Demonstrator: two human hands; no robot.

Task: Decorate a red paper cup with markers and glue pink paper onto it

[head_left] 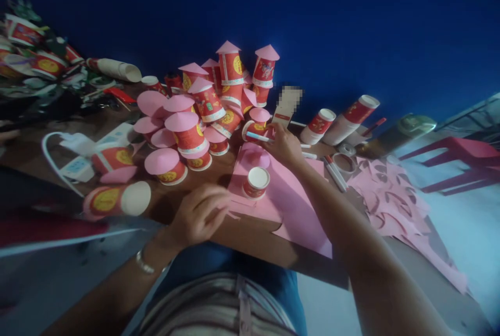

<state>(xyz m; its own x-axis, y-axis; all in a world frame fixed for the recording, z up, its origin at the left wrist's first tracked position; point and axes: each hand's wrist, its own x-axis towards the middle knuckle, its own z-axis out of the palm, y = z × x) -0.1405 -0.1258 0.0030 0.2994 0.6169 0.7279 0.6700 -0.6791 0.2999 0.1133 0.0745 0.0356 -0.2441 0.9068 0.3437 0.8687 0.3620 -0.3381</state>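
Note:
My right hand (287,146) reaches across a pink paper sheet (308,206), its fingers closed around a slim white and pale-blue marker (258,138). Just beyond its fingertips are a small red cup with a pink cone top (259,116) and a phone (287,107). My left hand (203,213) is held over the table's front edge, fingers loosely bent and slightly apart, with nothing in them. Between the hands, a red paper cup (257,184) stands upside down on the pink paper, its white base up. A pink paper cone (255,156) lies behind it.
Several red cups with pink cone roofs (187,133) crowd the back left. A power strip (78,168) and cup stacks (117,198) are farther left. Rightward are cup stacks (351,120), tape (344,163), markers (335,173), pink paper scraps (394,198) and a red stool (464,156).

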